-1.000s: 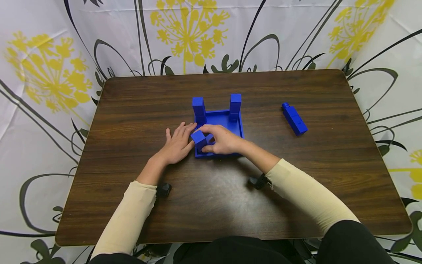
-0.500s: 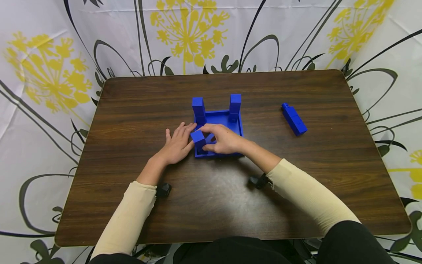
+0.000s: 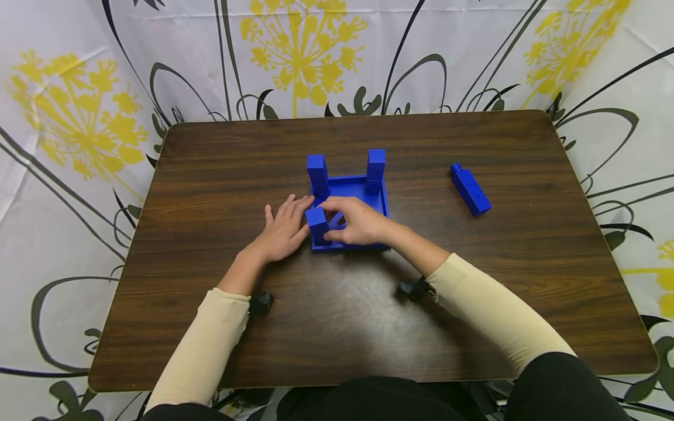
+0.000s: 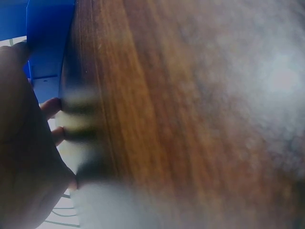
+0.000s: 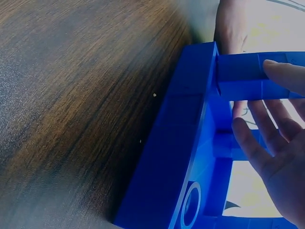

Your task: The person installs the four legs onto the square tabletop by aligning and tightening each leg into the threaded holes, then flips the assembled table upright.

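A shallow blue square tray [image 3: 350, 247] lies on the table, with blue block-shaped legs standing at its corners. My right hand [image 3: 358, 222] holds the near-left leg [image 3: 317, 222] between thumb and fingers. In the right wrist view, the thumb lies along that leg [image 5: 238, 71], whose base meets the tray's corner. A round socket ring [image 5: 192, 205] shows in the near-right corner. My left hand [image 3: 284, 231] lies spread on the table, its fingers against the tray's left side. In the left wrist view, this hand [image 4: 24, 143] is dark beside the blue wall [image 4: 45, 43].
Two more legs stand at the tray's back corners, a left one [image 3: 317, 175] and a right one [image 3: 375, 169]. A loose blue leg [image 3: 470, 190] with a round peg at one end lies to the right on the brown wooden table [image 3: 474, 327]. A patterned curtain [image 3: 200, 58] hangs behind.
The near-left leg has turned slightly and stands straighter in my right hand. My left hand has stayed in place, as have the tray and the loose leg.
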The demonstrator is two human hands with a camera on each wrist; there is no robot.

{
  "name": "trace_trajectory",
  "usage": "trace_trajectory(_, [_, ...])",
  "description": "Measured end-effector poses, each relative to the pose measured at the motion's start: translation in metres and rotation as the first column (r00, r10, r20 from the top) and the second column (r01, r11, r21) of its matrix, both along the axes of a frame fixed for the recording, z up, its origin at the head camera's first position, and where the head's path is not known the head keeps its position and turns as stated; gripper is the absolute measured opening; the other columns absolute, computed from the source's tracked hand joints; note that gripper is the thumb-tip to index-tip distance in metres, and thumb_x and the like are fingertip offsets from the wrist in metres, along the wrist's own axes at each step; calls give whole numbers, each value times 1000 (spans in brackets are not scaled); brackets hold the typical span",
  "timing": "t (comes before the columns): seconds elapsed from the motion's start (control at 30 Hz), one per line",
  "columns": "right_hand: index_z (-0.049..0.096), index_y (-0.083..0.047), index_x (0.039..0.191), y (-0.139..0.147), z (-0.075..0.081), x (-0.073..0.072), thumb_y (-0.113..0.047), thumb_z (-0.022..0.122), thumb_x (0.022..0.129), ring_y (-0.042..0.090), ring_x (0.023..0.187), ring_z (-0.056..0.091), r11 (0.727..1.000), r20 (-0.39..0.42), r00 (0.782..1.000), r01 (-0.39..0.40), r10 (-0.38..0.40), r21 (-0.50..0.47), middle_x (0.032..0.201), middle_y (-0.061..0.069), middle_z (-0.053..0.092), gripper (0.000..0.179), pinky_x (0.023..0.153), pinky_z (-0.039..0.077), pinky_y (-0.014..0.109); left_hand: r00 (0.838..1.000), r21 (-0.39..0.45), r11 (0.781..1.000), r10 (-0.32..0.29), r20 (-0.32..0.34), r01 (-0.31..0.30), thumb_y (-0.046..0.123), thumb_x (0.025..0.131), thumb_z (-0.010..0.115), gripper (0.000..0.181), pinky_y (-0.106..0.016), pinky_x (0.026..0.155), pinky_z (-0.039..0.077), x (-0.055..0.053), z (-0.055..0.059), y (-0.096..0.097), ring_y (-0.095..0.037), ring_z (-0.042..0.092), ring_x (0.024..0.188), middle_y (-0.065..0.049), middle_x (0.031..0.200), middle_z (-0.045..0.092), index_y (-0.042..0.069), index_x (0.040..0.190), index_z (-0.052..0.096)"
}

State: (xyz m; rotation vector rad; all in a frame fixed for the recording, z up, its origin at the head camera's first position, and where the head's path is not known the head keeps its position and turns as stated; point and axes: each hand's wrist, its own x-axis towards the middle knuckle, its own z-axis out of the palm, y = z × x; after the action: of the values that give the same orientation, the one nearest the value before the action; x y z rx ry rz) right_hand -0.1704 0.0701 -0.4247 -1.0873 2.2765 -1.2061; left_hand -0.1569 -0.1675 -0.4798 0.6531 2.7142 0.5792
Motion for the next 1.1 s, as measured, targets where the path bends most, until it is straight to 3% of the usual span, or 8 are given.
trace_trajectory(0.23, [62,-5,124,1,1,0,-10,79,83,16,102,60,1000,10,1000,-4,4,7,109,3,63,44,85,53,35,1000,3,1000,-3,-2,3,44,106,33,60,-70,104,-10,-1,-1,1,-29,-4,149,-7,162,14,30,158,6])
trace_trajectory(0.37, [56,-6,133,2,3,-2,-9,79,83,19,105,59,999,40,999,-29,27,35,114,5,60,55,87,53,36,1000,6,1000,-4,-5,4,43,106,33,60,-71,104,-10,-1,-1,0,-29,-3,149,-6,162,13,30,158,5])
trace_trajectory(0.5, [49,-8,142,3,4,-3,-2,74,84,23,116,53,997,83,995,-54,50,47,132,9,54,63,91,51,39,1000,11,1000,-7,-13,7,43,106,33,60,-72,104,-10,-1,-2,-1,-29,-3,149,-6,162,13,29,158,7])
trace_trajectory(0.67, [45,-6,145,2,3,-5,10,61,85,25,135,41,993,183,977,-104,111,-47,152,13,39,64,101,44,46,1000,11,1000,-13,-20,13,40,106,34,60,-72,103,-10,-2,-3,-1,-30,-3,149,-5,162,12,26,158,7])
trace_trajectory(0.87, [40,0,147,-1,-1,-6,13,57,86,22,140,36,978,271,943,-160,192,-135,151,17,40,64,108,36,41,1000,18,1000,-11,-26,12,35,105,37,61,-72,103,-9,-2,-3,-1,-30,-2,149,-5,162,13,28,158,8])
trace_trajectory(1.1, [42,-1,146,0,-2,-6,9,62,88,23,137,40,983,275,946,-146,172,-111,152,15,38,62,105,40,39,1000,30,999,-9,-15,10,32,104,39,61,-71,103,-11,-1,-1,-1,-30,-2,149,-5,162,13,29,157,8])
